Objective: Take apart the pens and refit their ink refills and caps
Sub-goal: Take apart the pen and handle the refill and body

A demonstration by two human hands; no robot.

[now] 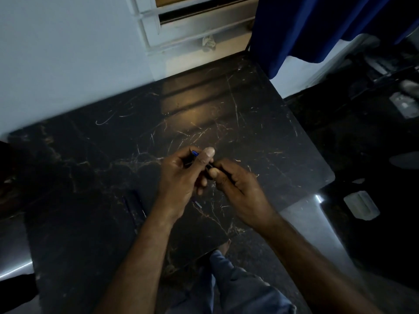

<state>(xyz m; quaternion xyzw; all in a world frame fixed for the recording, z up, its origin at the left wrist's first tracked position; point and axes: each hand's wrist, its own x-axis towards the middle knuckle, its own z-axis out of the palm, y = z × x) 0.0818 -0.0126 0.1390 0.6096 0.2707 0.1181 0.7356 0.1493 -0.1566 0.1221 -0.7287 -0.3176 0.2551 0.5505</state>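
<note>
Both hands meet over the middle of a black marble table [108,141] veined in pale gold, and between them is a pen [195,153], held clear of the surface. The left hand [181,177] has its fingers curled round the barrel with the thumb standing straight up. A short blue end of the pen pokes out past the knuckles at about 10 o'clock from that thumb. The right hand [235,186], at 3 o'clock from the left, pinches the dark other end between thumb and forefinger, its remaining fingers folded in beneath. The two grips sit almost touching, so little of the pen's body shows, and the dim light hides whether it is whole or partly pulled apart. On the table at 6 o'clock from the left hand, just beside the wrist, lies a thin pen part [196,203] with a pale tip. At 8 o'clock from the same hand there are long dark shapes [135,205] that may be more pens, too dark to make out. A white window frame [156,30] stands at 12 o'clock beyond the table's far edge, and a blue curtain [317,28] hangs at 1 o'clock. At 6 o'clock, below the table's near edge, a blue trouser leg [240,284] shows between the forearms.
</note>
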